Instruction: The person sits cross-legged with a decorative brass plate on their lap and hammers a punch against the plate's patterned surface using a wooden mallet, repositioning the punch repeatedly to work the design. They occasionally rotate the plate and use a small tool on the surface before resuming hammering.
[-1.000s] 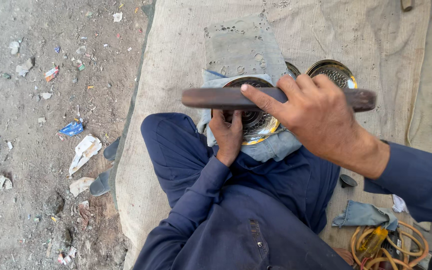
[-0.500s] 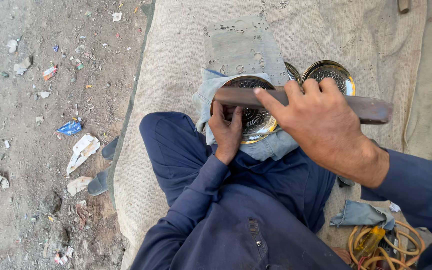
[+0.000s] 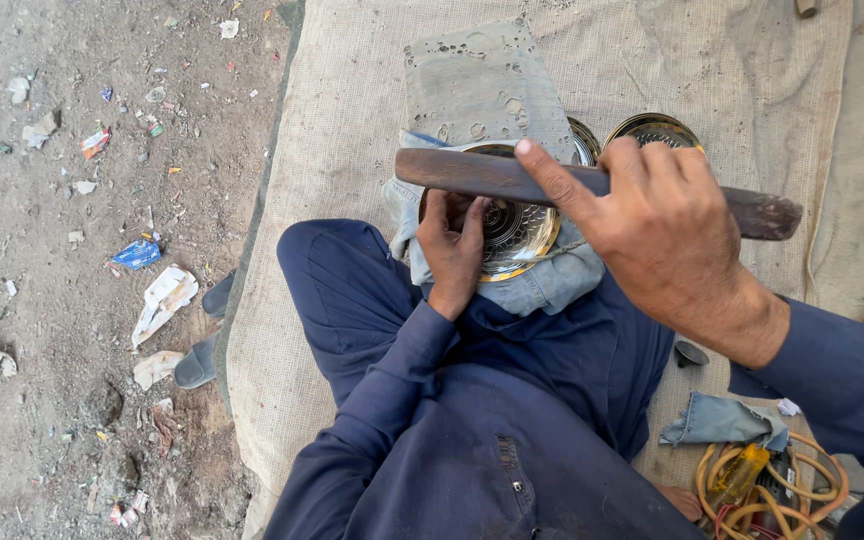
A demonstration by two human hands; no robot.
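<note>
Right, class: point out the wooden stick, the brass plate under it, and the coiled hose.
wooden stick (image 3: 457, 172), head view, bare left end.
brass plate (image 3: 519, 228), head view, patterned centre.
coiled hose (image 3: 820, 478), head view, loop's right side.

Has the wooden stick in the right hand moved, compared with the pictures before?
Yes. The wooden stick came down toward the shiny metal bowl, now crossing over it.
</note>
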